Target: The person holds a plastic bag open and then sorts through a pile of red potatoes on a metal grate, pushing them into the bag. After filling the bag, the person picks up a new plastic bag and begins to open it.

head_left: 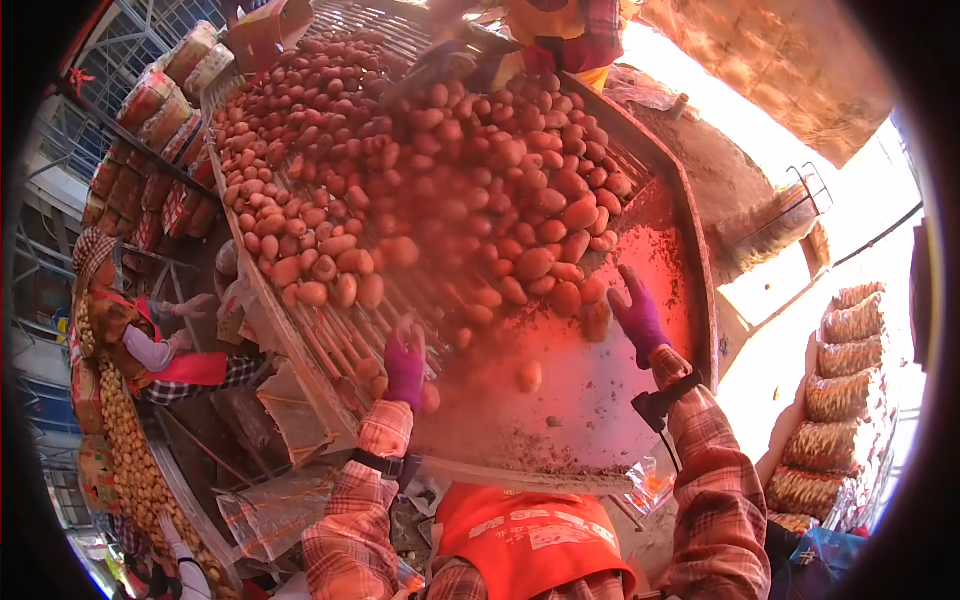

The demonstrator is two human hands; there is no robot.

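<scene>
Both hands reach over the slatted sorting table [703, 270], apparently mid-handling. The right hand [640, 318], fingers apart, lies beside the potatoes [535, 264] heaped ahead. The left hand [404, 370] is nearest the loose tubers at the slats; blur hides whether its fingers are closed. Grasping would call for curling the fingers around one.

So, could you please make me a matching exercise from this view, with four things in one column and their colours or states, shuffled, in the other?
Things:
1. Potatoes
2. Right glove
3. Left wrist strap
4. Wearer's apron

Colours or states:
A. Black
B. Red with white lettering
C. Mostly heaped together
D. Purple

Right pairs: 1-C, 2-D, 3-A, 4-B
</scene>
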